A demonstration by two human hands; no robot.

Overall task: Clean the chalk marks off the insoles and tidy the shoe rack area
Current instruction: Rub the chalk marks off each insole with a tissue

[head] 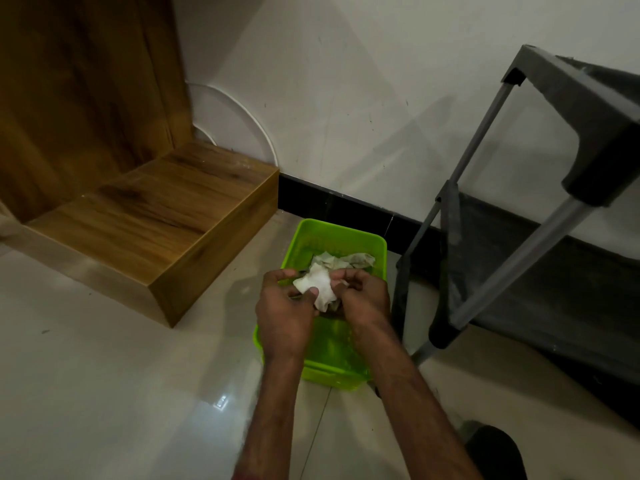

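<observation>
We bunch a wipe [317,285] over the bin [341,230].
Left hand [282,317] and right hand [363,299] both pinch it; used wipes [346,259] lie at the bin's 12 o'clock, rack [571,98] at 3. No insoles in view: wiping looks finished, tidying remains.

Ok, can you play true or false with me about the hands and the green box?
1. The left hand and the right hand hold a white wipe over the basket. True.
2. The basket is red. False: it is green.
3. Another crumpled wipe lies inside the basket. True.
4. The shoe rack stands left of the basket. False: it stands to the right.
</observation>
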